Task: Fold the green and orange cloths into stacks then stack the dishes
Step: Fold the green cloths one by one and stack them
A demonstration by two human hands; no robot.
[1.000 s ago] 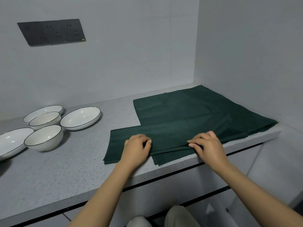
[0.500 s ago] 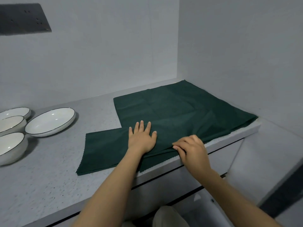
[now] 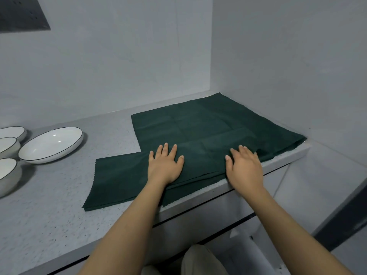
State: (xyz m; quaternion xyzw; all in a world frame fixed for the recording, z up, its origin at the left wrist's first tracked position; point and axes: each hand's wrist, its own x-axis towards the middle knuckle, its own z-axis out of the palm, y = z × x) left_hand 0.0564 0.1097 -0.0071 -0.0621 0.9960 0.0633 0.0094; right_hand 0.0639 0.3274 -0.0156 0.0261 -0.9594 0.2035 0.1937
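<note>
- Left hand (image 3: pixel 164 166) is flat, palm down, fingers straight and a bit spread, pressing on the green cloth (image 3: pixel 198 133) near its front fold.
- Right hand (image 3: pixel 245 167) is also laid flat on the cloth, fingers mostly straight and close together, thumb out to the left. It sits right by the near edge of the counter (image 3: pixel 49 211). Neither hand is gripping anything, just resting and pressing.
- The two hands are apart, side by side, with a strip of cloth between them.
- The cloth runs from under both hands back to the far right corner where the walls meet. A narrower folded flap sticks out to the left, past the left hand.
- It's dark green, looks layered at the near edge (you can see a couple of stacked edges with a zigzag cut), and has faint crease lines across the far part.
- Dishes are off to the left, well apart from the hands: a shallow white plate (image 3: pixel 51 144) with a dark rim, plus bowls (image 3: pixel 8 144) partly cut off at the left edge.
</note>
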